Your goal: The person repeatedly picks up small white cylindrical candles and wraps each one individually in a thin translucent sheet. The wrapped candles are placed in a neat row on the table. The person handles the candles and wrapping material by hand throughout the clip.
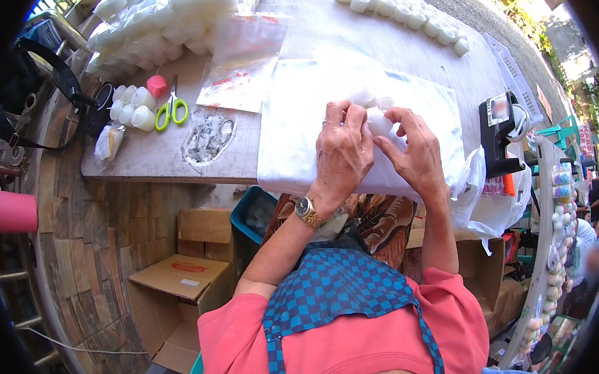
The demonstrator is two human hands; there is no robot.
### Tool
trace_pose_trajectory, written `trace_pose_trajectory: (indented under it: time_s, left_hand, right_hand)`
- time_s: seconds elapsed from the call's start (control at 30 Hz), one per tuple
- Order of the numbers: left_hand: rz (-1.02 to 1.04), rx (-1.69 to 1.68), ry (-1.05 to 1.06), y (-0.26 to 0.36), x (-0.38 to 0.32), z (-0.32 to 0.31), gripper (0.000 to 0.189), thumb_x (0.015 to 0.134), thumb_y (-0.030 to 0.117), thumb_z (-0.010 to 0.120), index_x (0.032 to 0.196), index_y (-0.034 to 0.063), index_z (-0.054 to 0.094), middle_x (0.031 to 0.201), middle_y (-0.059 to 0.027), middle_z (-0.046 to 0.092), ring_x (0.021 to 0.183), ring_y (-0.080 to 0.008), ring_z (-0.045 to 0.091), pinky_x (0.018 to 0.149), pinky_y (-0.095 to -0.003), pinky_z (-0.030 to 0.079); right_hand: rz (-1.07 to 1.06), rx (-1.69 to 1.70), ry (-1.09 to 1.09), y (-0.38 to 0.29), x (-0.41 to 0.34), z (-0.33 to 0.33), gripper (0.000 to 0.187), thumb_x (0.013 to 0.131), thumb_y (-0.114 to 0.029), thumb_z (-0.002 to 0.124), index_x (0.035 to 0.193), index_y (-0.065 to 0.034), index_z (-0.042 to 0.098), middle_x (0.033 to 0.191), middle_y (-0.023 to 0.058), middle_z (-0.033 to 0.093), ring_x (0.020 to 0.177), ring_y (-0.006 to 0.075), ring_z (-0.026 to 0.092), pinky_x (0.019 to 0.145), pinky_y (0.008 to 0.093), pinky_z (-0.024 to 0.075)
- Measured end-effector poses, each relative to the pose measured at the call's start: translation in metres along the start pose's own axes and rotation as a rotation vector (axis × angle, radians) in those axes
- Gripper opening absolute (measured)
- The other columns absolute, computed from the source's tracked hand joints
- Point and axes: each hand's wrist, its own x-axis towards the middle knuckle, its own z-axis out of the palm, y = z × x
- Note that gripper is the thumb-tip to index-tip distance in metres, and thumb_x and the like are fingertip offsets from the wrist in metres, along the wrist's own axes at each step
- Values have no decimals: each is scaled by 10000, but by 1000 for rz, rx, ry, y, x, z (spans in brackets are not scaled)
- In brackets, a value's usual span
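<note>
A white cloth [296, 156] covers the middle of the table's near edge. Over it, my left hand [343, 143], with a watch on the wrist, has its fingertips bunched at the near left side of a small group of white rounded pieces [379, 121], which seem to be in clear plastic. On their right side is my right hand [410, 149], its thumb and fingers curved around the nearest piece. Glare hides the far side of the group. Left of the cloth lie flat clear plastic bags [242, 62] with red print.
Green-handled scissors [171, 113], a pink piece [157, 85] and a pack of white cups [133, 107] lie at left. Bagged white cups [161, 22] are piled behind. A row of white cups [415, 18] stands at the far edge. A black tape dispenser [497, 136] stands at right.
</note>
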Motion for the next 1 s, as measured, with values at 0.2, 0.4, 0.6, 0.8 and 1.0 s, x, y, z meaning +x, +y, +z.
trace_pose_trajectory:
  time_s: [0.2,0.4,0.6,0.8,1.0]
  left_hand:
    - [-98,-108,-40,3,-2,-2,136,807,-7,618,930,11,564,1021,-173,523,856,-329,609,706,-426,522]
    - [-54,-71,-3,0,-1,-1,115,817,-13,619,917,13,567,1007,-157,529,798,-281,627,678,-390,533]
    - [-53,-71,1,-1,-2,-1,106,824,-21,618,911,14,569,1000,-151,535,782,-261,634,670,-369,540]
    - [-51,-76,15,-2,-1,0,105,832,-21,611,923,12,571,1007,-152,533,777,-262,638,666,-368,544]
    - [-47,-62,43,0,0,-1,109,840,-29,601,938,10,573,1021,-171,526,833,-304,632,684,-395,528]
  right_hand:
    - [95,28,-36,-8,6,5,322,759,-69,730,1051,-34,599,982,123,622,871,252,618,733,380,525]
    - [188,376,-51,-7,-6,-4,390,749,5,694,1124,-48,600,1012,84,598,846,179,620,681,319,525]
    - [15,208,171,2,-10,19,434,708,13,756,1110,-67,614,1014,78,595,873,218,625,714,347,510]
    - [-125,-97,269,15,-9,23,436,694,-44,801,1085,-106,619,1143,110,602,1054,308,603,821,442,482]
    - [-35,264,100,12,19,18,448,698,-8,777,1111,-141,666,1345,103,565,1233,308,553,1019,419,484]
